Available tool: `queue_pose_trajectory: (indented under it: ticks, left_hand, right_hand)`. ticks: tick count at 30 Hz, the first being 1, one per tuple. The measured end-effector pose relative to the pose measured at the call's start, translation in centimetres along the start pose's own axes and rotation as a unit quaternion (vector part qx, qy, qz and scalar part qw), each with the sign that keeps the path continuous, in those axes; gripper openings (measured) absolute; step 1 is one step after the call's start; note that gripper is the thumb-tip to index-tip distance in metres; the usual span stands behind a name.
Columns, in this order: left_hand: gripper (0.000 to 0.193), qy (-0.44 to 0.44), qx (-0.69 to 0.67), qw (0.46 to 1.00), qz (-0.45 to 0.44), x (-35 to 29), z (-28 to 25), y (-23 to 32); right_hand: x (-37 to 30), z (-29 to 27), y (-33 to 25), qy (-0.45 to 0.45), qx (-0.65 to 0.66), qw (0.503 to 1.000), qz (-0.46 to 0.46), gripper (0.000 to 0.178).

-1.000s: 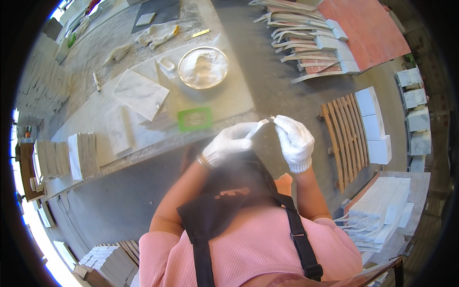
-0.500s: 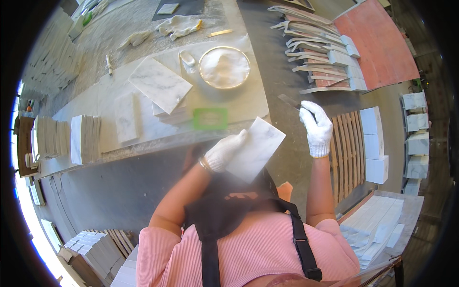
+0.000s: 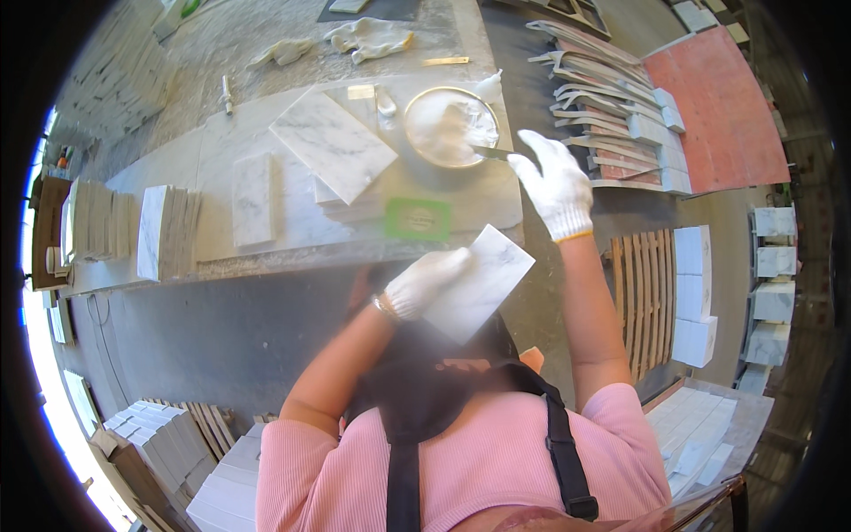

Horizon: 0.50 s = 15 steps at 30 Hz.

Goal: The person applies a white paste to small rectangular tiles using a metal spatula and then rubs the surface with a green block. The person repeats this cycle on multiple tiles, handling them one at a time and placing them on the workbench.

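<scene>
Workshop floor and grey workbench (image 3: 297,222) bend toward a black fisheye rim; stacks at far left blur together, and the upper bench is cut off. Left hand (image 3: 427,279), white knit glove, grasps a pale marble tile (image 3: 487,282) by its left side, off the bench's near edge, in front of the dark apron (image 3: 417,395). Thumb shows above; fingers beneath are hidden, lower tile corner hazy. Right hand (image 3: 560,188), also gloved, is out by the bench's right edge, grasping a thin blade (image 3: 490,152); handle concealed by the glove, exact finger closure hard to make out. Blade's far end reaches over the rim of a round bowl (image 3: 408,129) of white material; whether its tip is buried, cannot tell. Green rectangular item (image 3: 417,219) near the bench edge, too blurred to identify
</scene>
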<state>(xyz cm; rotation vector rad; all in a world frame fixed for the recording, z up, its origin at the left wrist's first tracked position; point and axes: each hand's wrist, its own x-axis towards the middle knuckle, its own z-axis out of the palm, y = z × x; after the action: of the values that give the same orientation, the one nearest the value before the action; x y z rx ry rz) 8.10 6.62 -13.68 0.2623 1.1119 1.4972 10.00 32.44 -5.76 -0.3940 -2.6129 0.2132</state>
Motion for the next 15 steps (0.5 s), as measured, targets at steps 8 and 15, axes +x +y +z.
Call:
queue_pose_trajectory:
  ticks: [8,15]
  left_hand:
    - [0.044,-0.044,0.029,0.998,0.04,1.3,1.8,0.6]
    - [0.035,0.216,0.078,0.964,0.135,0.6,3.1,3.4]
  right_hand:
    - [-9.7,-6.2,0.4,-0.353,0.427,0.79,0.264,0.056]
    - [-12.2,-4.8,2.8,-0.229,0.505,0.748,0.365,0.035]
